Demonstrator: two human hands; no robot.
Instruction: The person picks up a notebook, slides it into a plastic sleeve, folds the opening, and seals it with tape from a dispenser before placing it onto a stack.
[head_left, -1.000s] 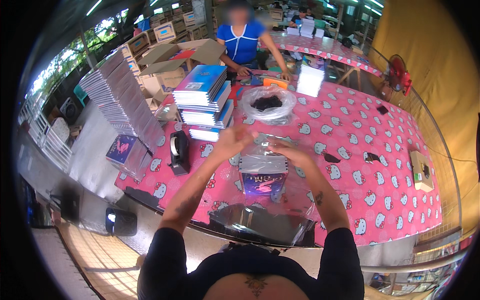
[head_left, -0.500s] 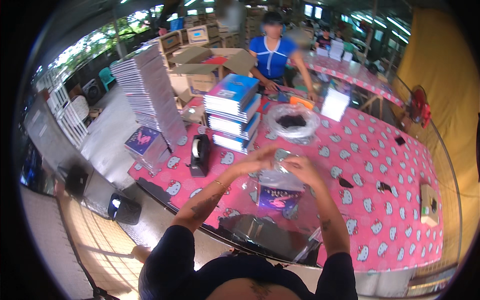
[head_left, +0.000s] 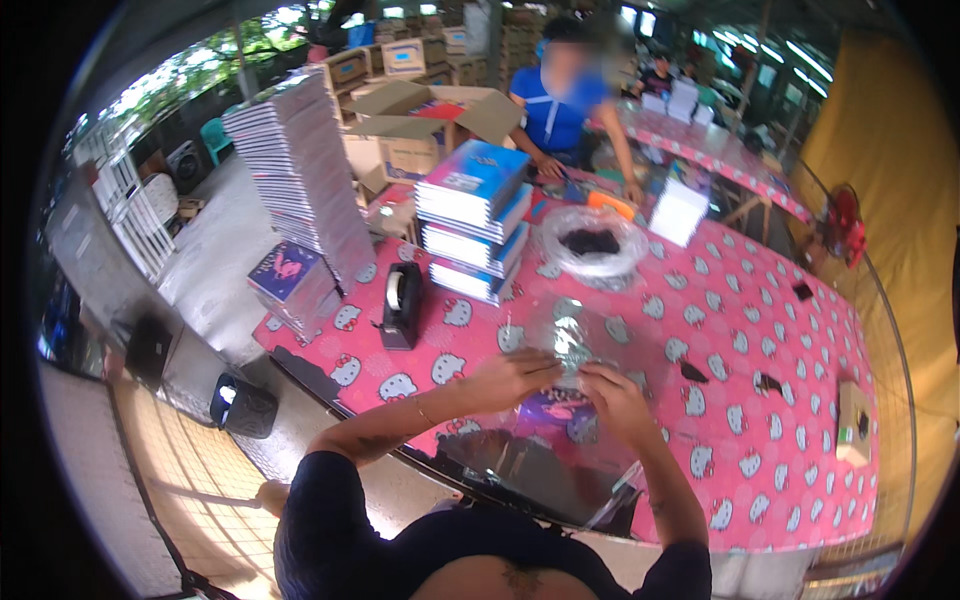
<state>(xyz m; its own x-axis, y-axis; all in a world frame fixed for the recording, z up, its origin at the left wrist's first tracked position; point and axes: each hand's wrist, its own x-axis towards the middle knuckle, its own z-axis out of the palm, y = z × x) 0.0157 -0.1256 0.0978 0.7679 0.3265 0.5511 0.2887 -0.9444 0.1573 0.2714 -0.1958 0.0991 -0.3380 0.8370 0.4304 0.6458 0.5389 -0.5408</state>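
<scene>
My left hand [head_left: 515, 378] and my right hand [head_left: 615, 392] meet over a clear plastic bag [head_left: 572, 340] that lies on the pink patterned tablecloth [head_left: 760, 440]. Both hands pinch the near edge of the bag. Under them a purple notebook [head_left: 560, 412] shows through the plastic. A pile of clear bags [head_left: 530, 470] lies at the table's near edge, just below my hands.
A black tape dispenser [head_left: 402, 305] stands left of my hands. Behind it are a stack of blue notebooks [head_left: 472, 220], a tall stack of white-edged books [head_left: 300, 170] and a clear bag of dark bits [head_left: 592, 243]. A person in blue [head_left: 560, 105] works across the table by cardboard boxes [head_left: 420, 125].
My hands have come down from chest height to the table with the clear bag. My view has tilted down and left.
</scene>
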